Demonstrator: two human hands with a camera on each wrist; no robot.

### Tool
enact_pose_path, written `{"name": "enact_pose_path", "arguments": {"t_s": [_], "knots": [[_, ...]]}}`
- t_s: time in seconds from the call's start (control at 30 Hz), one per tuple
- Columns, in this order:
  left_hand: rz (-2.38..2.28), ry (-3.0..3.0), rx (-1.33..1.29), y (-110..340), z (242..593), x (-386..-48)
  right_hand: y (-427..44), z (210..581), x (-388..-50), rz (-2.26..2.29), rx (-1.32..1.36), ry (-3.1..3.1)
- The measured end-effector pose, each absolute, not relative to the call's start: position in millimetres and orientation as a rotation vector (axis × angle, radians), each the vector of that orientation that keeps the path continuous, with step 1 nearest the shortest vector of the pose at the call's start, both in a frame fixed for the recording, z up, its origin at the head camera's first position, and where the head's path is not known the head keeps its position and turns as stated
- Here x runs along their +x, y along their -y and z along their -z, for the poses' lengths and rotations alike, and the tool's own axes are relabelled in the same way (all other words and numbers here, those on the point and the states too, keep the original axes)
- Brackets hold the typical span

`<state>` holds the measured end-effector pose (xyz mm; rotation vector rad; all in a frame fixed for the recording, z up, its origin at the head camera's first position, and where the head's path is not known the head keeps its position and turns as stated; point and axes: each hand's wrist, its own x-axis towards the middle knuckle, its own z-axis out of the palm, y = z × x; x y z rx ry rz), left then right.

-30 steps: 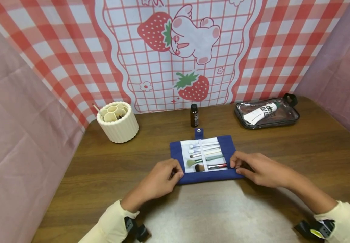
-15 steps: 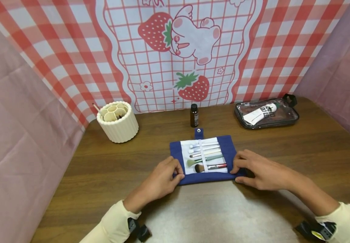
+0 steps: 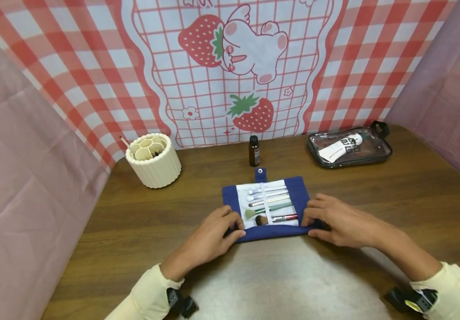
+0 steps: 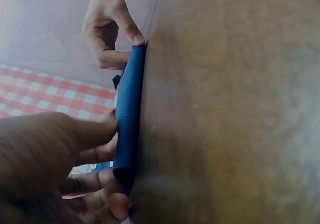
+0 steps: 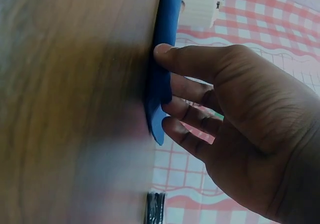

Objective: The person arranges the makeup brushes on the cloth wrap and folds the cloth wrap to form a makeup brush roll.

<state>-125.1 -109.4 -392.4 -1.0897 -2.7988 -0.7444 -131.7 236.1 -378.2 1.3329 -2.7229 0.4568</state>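
Note:
A navy blue makeup brush roll (image 3: 302,195) lies spread on the table, its near edge folded over in a thick band. Several makeup brushes (image 3: 271,207) sit on its white lining under a pale strap. At the near left corner my left hand (image 3: 216,231) pinches the folded band between thumb and curled fingers. My right hand (image 3: 339,222) grips the same band at the near right corner, with its thumb (image 5: 164,52) on the near side. A snap tab (image 3: 260,174) sticks out from the roll's far edge.
Behind the roll stands a small dark bottle (image 3: 254,152). A cream ribbed holder (image 3: 154,166) with compartments is at the back left. At the back right lies a clear black-edged pouch (image 3: 367,153) with a white tube (image 3: 339,149). A checked cloth (image 3: 106,84) hangs behind.
The right hand's fingers have shifted their hold on the near right corner. The left hand has moved slightly right along the band. The roll's folded edge has moved slightly away from me.

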Motion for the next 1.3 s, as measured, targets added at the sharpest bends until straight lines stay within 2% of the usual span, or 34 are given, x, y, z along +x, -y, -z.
{"name": "enact_pose_path", "arguments": {"t_s": [0.53,1.3], "knots": [[0.569,2.838,-1.131,112,390,-124,-233,379,-126,-0.489,1.290,2.744],[0.884,2.699,-1.050,111,399,-133,-226,381,-126,-0.356,1.232,2.686]]}}
